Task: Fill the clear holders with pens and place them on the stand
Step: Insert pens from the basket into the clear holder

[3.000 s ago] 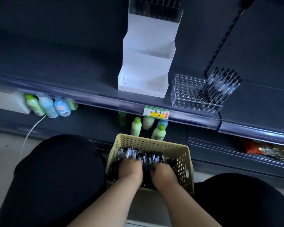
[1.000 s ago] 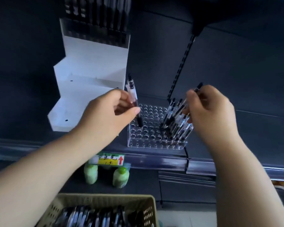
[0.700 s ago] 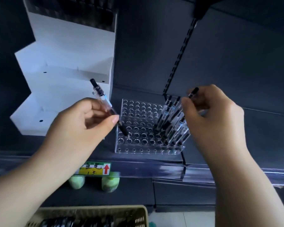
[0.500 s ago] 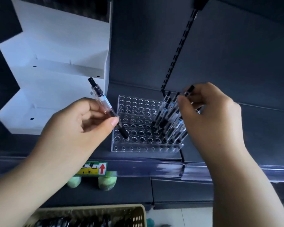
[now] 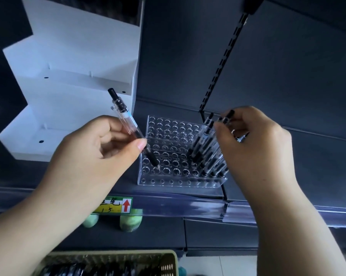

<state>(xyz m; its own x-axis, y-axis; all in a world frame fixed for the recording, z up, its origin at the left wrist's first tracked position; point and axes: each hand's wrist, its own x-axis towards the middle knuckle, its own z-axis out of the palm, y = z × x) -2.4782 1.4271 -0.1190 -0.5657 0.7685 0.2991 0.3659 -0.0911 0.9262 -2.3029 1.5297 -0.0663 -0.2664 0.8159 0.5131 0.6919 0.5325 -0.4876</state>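
Our left hand point(image 5: 100, 156) still pinches its pen point(image 5: 128, 124), tip now down at the front holes of the clear holder point(image 5: 178, 182); our right hand point(image 5: 257, 152) keeps gripping a second pen point(image 5: 227, 116).

The left forearm point(image 5: 28, 226) and right forearm point(image 5: 287, 226), both bare, reach up and forward from the lower corners. The left hand point(image 5: 100, 156) has its palm turned rightward, with thumb and curled fingers pinching a pen point(image 5: 128, 124). The right hand point(image 5: 255, 152) shows its back to the camera and pinches a second pen point(image 5: 227, 116) between thumb and fingers. The two hands are level and apart.
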